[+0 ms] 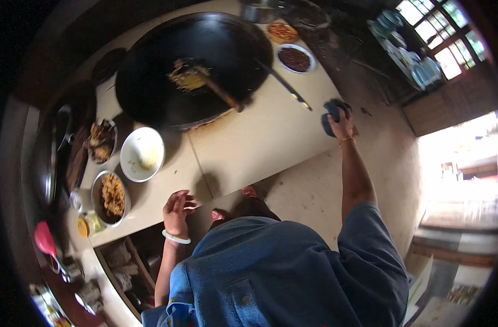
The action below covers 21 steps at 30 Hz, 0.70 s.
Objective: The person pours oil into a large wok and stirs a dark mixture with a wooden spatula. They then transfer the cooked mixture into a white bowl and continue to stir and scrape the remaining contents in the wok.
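At the right edge of the tiled counter, my right hand grips a dark cloth. My left hand hangs by the counter's front edge, fingers loosely apart and nothing in them. A large black wok is set into the counter. In it lies a small heap of yellowish food, and a utensil's wooden handle leans out over the near rim. Left of the wok stands a white bowl with a little yellow residue inside. Nearer my left hand is a metal bowl of brown chunks.
A dark rod-like tool rests across the wok's right rim. Beyond it are a white-rimmed bowl of dark red food and a dish of reddish pieces. A yellow-lidded jar and a pink ladle are at left.
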{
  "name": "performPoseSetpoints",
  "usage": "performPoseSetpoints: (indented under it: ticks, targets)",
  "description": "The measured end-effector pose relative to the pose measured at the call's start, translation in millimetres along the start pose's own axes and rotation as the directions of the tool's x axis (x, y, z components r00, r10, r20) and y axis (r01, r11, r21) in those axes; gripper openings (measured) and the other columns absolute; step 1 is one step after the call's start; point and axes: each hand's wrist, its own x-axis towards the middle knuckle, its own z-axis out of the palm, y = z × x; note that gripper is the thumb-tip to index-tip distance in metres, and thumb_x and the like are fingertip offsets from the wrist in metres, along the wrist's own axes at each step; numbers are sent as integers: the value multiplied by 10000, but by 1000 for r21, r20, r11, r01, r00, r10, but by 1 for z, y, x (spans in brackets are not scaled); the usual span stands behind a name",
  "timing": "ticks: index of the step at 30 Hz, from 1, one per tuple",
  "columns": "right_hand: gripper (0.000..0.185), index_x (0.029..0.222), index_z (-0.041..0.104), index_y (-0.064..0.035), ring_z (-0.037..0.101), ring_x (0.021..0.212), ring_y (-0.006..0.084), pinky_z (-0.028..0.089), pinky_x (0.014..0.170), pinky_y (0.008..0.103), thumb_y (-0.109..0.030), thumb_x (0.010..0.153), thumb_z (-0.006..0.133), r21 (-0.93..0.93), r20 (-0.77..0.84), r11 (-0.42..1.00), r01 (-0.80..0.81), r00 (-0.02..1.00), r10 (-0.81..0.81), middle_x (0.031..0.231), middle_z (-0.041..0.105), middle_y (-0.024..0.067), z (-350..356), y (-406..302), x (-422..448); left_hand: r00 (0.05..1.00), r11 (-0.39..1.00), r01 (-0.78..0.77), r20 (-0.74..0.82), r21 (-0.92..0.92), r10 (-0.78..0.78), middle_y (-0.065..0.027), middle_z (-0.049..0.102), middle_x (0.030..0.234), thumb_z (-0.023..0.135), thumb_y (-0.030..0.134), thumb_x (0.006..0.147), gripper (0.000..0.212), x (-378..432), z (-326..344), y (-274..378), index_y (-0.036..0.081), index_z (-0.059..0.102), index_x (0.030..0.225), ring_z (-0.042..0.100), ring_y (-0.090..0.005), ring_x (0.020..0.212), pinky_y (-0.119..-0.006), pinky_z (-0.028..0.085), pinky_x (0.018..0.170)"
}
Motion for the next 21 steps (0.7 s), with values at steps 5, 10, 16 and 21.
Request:
performPoseSetpoints:
  ticks: [5,10,16,21]
  targets:
    - [610,1394,318,-182,349,1275,384,355,1009,509,-432,866,493,76,-23,997,33,999,-31,1396,352,185,33,14,35,999,997,29,-30,-73,-31,-52,659,858,530,204,933,193,-14,-18,-10,60,629,1014,612,-113,691,-231,458,609]
    - [465,1246,428,-18,418,1165,416,366,961,497,-239,855,546,52,-200,983,177,966,-163,1286,420,240,18,-26,-68,965,979,-4,-257,-203,-49,-45,659,835,527,193,929,190,-49,-60,-39,52,632,1002,607,-113,681,-235,463,610]
    - [352,1091,545,-77,400,1203,398,308,1023,478,-136,753,623,421,-129,394,817,484,-865,1329,393,215,-15,-174,-238,925,976,-1,-370,-216,-81,-30,649,859,515,164,917,185,-79,-90,-63,66,627,1027,586,-109,725,-246,466,648]
    - [351,1050,530,-87,432,1143,375,379,966,456,-144,727,655,432,-184,88,898,183,-966,1300,392,169,-14,-316,-316,935,964,5,-341,-265,-99,-18,622,848,528,127,903,174,-83,-99,-81,45,615,1029,569,-121,753,-246,457,672]
